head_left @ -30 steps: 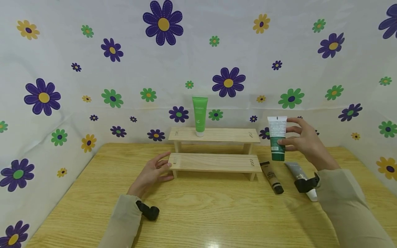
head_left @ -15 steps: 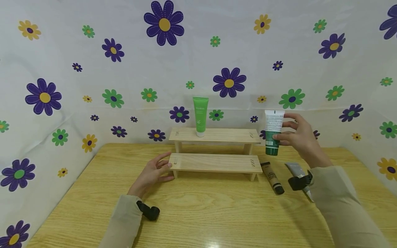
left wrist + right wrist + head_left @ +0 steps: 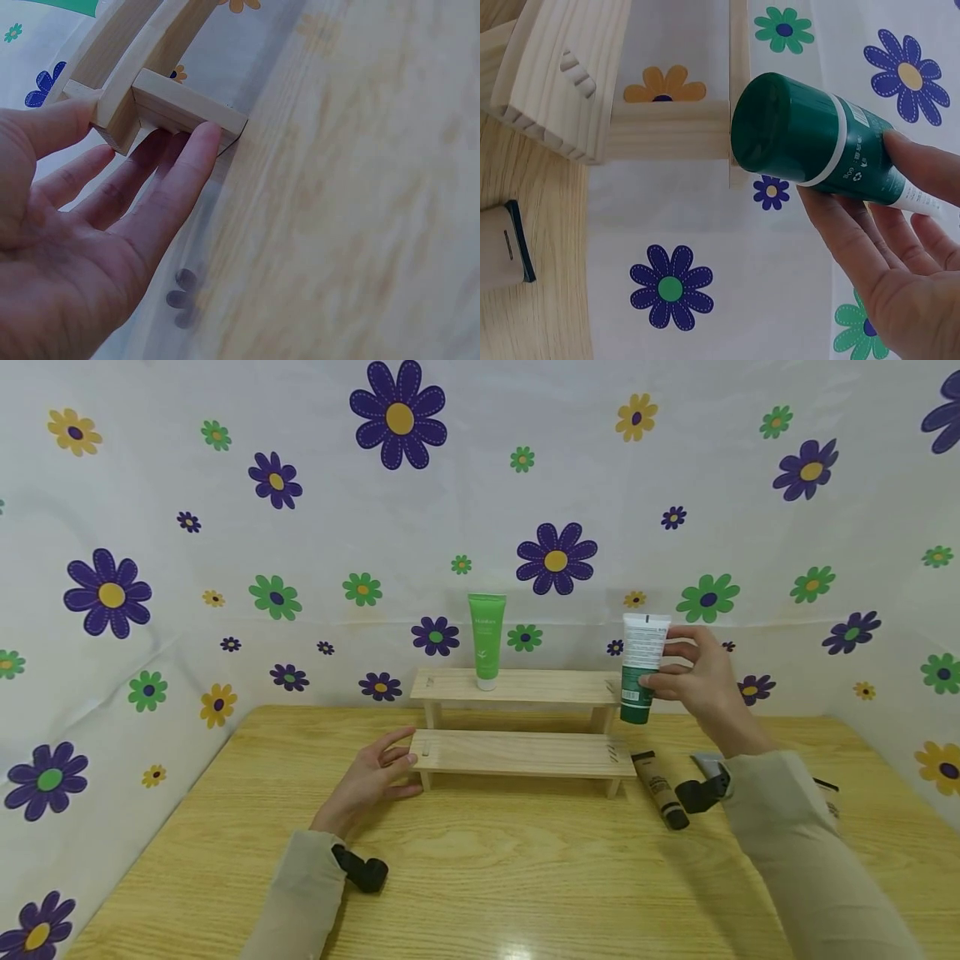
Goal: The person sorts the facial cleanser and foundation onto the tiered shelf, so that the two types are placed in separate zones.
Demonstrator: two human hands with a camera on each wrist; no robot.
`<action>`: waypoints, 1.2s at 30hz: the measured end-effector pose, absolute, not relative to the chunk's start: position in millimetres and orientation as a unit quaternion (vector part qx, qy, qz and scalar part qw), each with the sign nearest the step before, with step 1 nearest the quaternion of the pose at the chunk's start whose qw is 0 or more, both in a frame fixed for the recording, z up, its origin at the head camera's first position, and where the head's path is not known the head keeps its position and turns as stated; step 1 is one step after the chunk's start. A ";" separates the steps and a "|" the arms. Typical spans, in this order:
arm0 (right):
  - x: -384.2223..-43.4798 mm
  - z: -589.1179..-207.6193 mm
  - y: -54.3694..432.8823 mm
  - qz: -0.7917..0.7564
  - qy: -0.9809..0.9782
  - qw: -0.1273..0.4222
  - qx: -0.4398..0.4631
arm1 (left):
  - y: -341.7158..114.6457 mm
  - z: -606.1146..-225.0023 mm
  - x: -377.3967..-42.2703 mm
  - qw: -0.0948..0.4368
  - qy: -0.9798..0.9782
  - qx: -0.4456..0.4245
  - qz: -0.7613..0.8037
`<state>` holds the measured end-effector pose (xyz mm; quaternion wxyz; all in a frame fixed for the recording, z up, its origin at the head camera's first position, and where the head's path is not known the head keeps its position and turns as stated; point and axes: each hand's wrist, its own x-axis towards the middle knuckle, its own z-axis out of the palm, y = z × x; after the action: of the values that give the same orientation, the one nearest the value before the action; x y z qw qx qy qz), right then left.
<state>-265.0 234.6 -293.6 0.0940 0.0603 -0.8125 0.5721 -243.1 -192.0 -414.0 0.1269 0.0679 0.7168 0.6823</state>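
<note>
My right hand [image 3: 705, 687] holds a green-and-white squeeze tube [image 3: 642, 668] between thumb and fingers, its dark green cap [image 3: 761, 124] pointing down. The tube hangs in the air at the right end of the upper wooden step [image 3: 525, 686]. On that step a bright green tube [image 3: 487, 642] stands upright on its white cap. With the thumb at the board's end and fingertips against the leg [image 3: 187, 105], my left hand [image 3: 369, 774] grips the left end of the lower wooden step [image 3: 517, 752].
A brown tube [image 3: 660, 789] with a black cap lies right of the lower step. Beyond it a grey tube [image 3: 707, 764] is mostly hidden by my right wrist camera. Another tube [image 3: 827, 795] shows partly behind the sleeve. A flower-print cloth [image 3: 315, 527] hangs behind the table.
My right hand has carried the green-and-white tube left and up, toward the upper step's right end. The left hand has stayed in place at the lower step.
</note>
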 end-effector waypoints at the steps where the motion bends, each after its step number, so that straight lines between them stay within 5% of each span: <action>1: -265.3 -293.4 233.2 0.573 -0.812 0.093 0.062 | -192.0 -414.2 -243.4 0.127 0.717 0.068 0.682; 36: -276.0 -293.6 184.7 0.608 -0.779 0.130 0.086 | -191.6 -416.9 -244.5 0.120 0.719 0.065 0.681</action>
<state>-276.0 184.7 -293.6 0.1301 0.0864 -0.7786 0.6078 -244.5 -191.6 -416.9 0.1203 0.0652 0.7192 0.6812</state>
